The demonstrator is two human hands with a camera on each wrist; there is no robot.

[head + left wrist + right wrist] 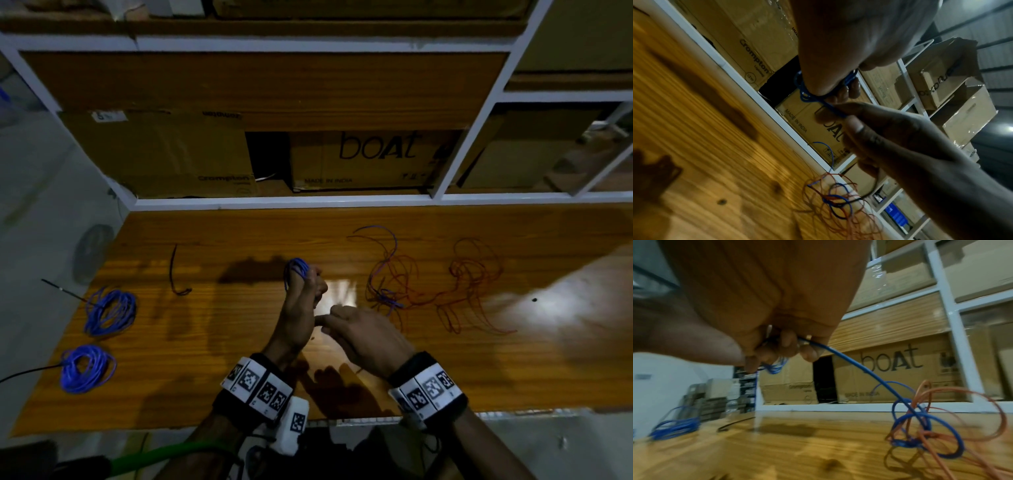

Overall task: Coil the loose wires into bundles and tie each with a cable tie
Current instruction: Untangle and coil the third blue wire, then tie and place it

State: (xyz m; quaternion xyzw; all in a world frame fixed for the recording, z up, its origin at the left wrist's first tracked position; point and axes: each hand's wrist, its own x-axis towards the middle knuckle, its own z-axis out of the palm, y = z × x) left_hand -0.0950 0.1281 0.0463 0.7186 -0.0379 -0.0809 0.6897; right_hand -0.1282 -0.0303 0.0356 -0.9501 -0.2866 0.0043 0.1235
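My left hand (303, 298) is raised over the middle of the wooden table (239, 342). A small coil of blue wire (297, 269) is wound round its fingers (851, 87). Just to its right, my right hand (363, 337) pinches the free run of the same blue wire (849, 363) between thumb and fingers (857, 113). That run leads down to a loose tangle of red and blue wires (390, 287) on the table at the right. More loose red wire (476, 274) lies further right. A black cable tie (174, 270) lies to the left.
Two coiled blue bundles (109, 311) (87, 368) lie at the table's left end, each with a black tie tail sticking out. A white-framed shelf with cardboard boxes (370, 161) stands behind the table. The table's front edge (445, 414) is just under my wrists.
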